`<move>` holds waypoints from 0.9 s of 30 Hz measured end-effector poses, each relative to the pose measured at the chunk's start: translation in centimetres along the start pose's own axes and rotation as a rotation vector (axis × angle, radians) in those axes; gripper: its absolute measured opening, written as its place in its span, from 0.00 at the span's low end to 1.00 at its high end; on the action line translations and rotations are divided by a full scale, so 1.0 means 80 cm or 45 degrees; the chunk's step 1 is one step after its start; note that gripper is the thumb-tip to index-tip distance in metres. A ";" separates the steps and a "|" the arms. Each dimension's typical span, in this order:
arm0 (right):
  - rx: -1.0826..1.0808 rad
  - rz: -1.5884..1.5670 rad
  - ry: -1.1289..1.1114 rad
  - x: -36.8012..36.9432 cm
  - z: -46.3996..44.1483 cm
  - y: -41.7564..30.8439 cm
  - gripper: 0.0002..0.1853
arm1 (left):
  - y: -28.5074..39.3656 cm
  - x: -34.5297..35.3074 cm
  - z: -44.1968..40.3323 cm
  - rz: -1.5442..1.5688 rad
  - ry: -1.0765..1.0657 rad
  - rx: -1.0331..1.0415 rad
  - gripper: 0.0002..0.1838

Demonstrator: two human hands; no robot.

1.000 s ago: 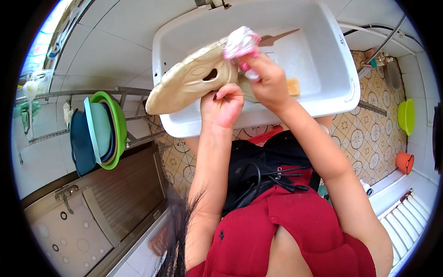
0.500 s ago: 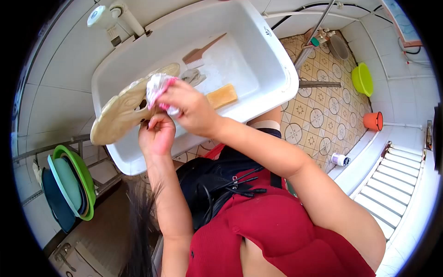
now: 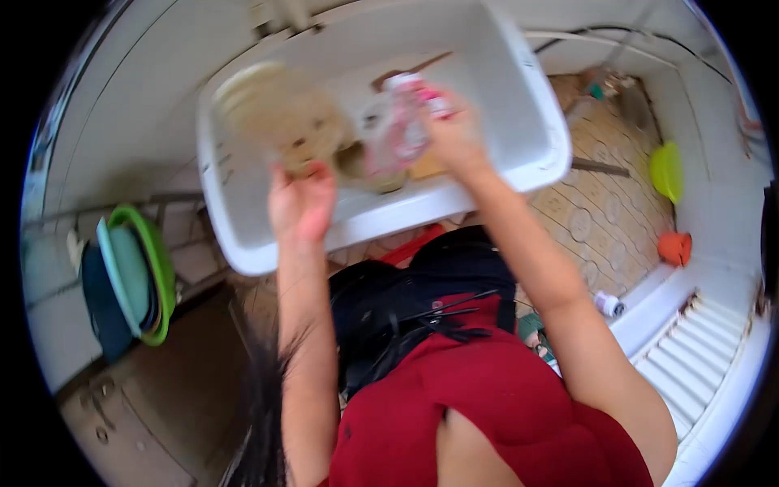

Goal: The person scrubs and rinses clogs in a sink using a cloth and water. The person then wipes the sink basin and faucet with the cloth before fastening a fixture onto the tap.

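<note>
My left hand (image 3: pixel 304 199) is closed on the near edge of a long beige moulded piece (image 3: pixel 272 105) with dark holes near its middle. Motion smears this piece, and I cannot make out its exact kind. It is tilted over the left half of the white sink (image 3: pixel 503 122). To its right, apart from it, my right hand (image 3: pixel 456 134) grips a white and pink cloth (image 3: pixel 402 130) that hangs down blurred. Behind the cloth, partly hidden, a yellow block (image 3: pixel 426 166) lies in the sink. A brown-handled brush (image 3: pixel 430 62) rests farther back.
Green and blue basins (image 3: pixel 134 272) stand stacked at the left. On the tiled floor (image 3: pixel 596 211) to the right are a lime-green basin (image 3: pixel 666 173), an orange bucket (image 3: pixel 674 247) and a white bottle (image 3: pixel 608 304). A white slatted rack (image 3: pixel 694 349) stands lower right.
My right hand has moved right with the cloth, away from the beige piece. The cloth now hangs loose instead of bunched. The beige piece has turned in my left hand, and the view has shifted.
</note>
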State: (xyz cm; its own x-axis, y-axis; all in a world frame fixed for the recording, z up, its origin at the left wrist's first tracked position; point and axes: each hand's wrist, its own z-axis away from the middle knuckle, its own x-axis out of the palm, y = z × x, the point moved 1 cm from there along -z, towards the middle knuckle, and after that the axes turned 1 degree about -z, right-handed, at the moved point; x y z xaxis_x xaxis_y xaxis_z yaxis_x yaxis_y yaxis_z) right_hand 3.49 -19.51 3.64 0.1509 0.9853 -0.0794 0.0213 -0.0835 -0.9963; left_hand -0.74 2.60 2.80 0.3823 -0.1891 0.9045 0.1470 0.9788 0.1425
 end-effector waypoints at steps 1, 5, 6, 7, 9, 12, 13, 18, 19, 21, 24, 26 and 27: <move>0.009 -0.221 0.005 -0.004 0.002 -0.022 0.13 | -0.004 0.006 -0.002 -0.037 -0.002 0.010 0.16; -0.222 -0.205 -0.060 -0.021 -0.015 -0.052 0.13 | -0.025 0.046 0.000 -0.205 0.034 0.032 0.17; -0.347 -0.158 -0.058 -0.017 -0.019 -0.064 0.12 | -0.026 0.054 0.003 -0.292 0.017 0.057 0.17; -0.474 -0.100 -0.047 -0.016 -0.021 -0.075 0.12 | -0.028 0.061 0.005 -0.375 -0.004 0.070 0.17; -0.656 0.000 -0.028 -0.016 -0.026 -0.094 0.11 | -0.036 0.069 0.008 -0.558 0.003 0.105 0.18; -0.826 0.261 -0.069 -0.002 -0.036 -0.105 0.14 | -0.042 0.072 0.015 -0.717 0.076 0.125 0.20; -1.072 0.473 -0.021 0.005 -0.043 -0.096 0.17 | -0.046 0.071 0.015 -0.716 0.089 0.110 0.20; -1.165 0.693 -0.154 0.027 -0.031 -0.055 0.24 | -0.056 0.048 0.005 -0.653 0.104 0.066 0.20; -1.156 0.676 -0.170 0.030 -0.024 -0.053 0.24 | -0.057 0.043 0.004 -0.575 0.082 0.016 0.20; -1.128 0.661 -0.222 0.041 -0.006 -0.048 0.24 | -0.060 0.036 0.006 -0.421 0.044 -0.095 0.20; -1.023 0.414 -0.441 0.064 0.015 -0.039 0.24 | -0.064 0.038 0.001 -0.360 -0.175 -0.039 0.22; -0.920 0.361 -0.544 0.067 0.018 -0.043 0.23 | -0.063 0.043 0.003 -0.358 -0.156 0.011 0.24; -0.891 0.331 -0.578 0.069 0.019 -0.046 0.23 | -0.061 0.043 0.005 -0.348 -0.150 0.015 0.25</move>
State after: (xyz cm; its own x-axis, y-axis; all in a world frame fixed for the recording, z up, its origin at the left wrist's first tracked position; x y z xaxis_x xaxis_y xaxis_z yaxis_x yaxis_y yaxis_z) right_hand 2.70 -13.55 6.85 -0.1700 0.8738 -0.4555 0.6652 -0.2393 -0.7073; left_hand -0.47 -2.83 5.38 0.2214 -0.4361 0.8722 0.2194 0.8938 0.3912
